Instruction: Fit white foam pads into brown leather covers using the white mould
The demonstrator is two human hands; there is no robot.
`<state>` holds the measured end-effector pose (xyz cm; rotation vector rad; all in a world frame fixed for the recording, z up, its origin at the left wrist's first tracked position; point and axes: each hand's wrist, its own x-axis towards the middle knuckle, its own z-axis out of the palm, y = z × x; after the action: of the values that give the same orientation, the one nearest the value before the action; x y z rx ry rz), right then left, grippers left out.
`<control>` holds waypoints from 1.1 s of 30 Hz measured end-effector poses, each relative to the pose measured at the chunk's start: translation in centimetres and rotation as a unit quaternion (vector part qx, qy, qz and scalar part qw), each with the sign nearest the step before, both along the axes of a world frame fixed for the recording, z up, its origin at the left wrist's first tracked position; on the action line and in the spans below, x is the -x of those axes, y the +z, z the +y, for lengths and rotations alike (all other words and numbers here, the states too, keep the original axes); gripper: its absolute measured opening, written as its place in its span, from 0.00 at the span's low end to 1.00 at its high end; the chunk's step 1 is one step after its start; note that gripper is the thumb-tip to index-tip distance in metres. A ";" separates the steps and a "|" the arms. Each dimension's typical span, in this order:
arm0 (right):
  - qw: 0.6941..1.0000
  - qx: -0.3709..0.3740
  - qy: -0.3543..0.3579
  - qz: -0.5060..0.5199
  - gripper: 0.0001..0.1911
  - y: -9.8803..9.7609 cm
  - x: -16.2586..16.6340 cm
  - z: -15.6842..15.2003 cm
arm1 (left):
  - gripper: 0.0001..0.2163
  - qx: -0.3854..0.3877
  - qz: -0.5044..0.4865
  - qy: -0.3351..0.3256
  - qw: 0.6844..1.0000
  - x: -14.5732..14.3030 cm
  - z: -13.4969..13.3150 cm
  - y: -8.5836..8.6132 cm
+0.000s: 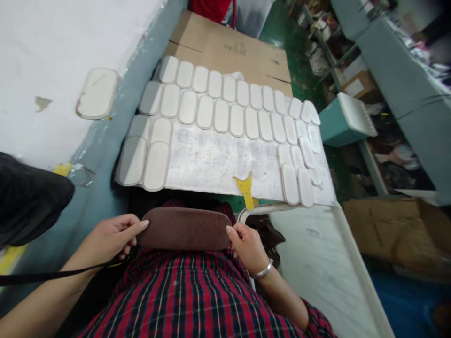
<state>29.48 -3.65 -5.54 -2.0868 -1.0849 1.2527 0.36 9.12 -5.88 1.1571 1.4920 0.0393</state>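
A dark brown oval leather panel (185, 229) stretches level across my lap, held at both ends. My left hand (118, 234) pinches its left end between thumb and fingers. At the opposite end, my right hand (246, 244) grips the edge, thumb on top. Just beyond the panel lies a board (225, 159) bearing rows of white rounded panels (188, 107), some overlapping. A yellow forked piece (244, 188) hangs over the board's near edge, close to my right hand. A dark strap (52, 278) runs past my left wrist.
On the white table at left rests a single white oval piece (97, 93), with a black cloth-like object (28, 197) nearer me. Cardboard (232, 47) lies behind the board. To the right stand a white-topped surface (317, 253), a teal bin (347, 119) and a cardboard box (394, 230).
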 end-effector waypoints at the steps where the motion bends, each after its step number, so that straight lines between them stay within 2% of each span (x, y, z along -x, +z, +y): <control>1: 1.000 0.003 -0.002 0.003 0.20 0.0 0.0 -0.1 | 0.19 -0.009 -0.008 -0.005 1.000 -0.1 0.0 0.2; 7: 0.999 0.022 -0.014 0.033 0.21 -0.4 0.1 -0.1 | 0.18 -0.034 -0.035 -0.021 0.999 -0.6 0.1 1.5; 11: 0.999 0.014 -0.009 0.030 0.21 -0.4 0.1 -0.2 | 0.17 -0.067 -0.023 -0.055 0.996 -0.6 0.2 2.0; 17: 0.999 0.008 -0.018 0.027 0.22 0.0 0.4 0.1 | 0.16 -0.109 -0.022 -0.112 0.987 -0.2 0.5 2.2; 25: 1.000 0.007 -0.017 0.020 0.22 0.9 0.7 0.3 | 0.15 -0.094 -0.036 -0.130 0.986 0.1 0.8 1.9; 33: 0.999 -0.017 -0.021 0.022 0.22 0.5 0.8 0.1 | 0.15 -0.154 0.023 -0.196 0.968 -0.1 1.1 2.0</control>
<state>28.70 -3.52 -5.07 -2.0383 -1.0297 1.2454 0.41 10.20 -3.84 1.7001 1.3011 -0.0283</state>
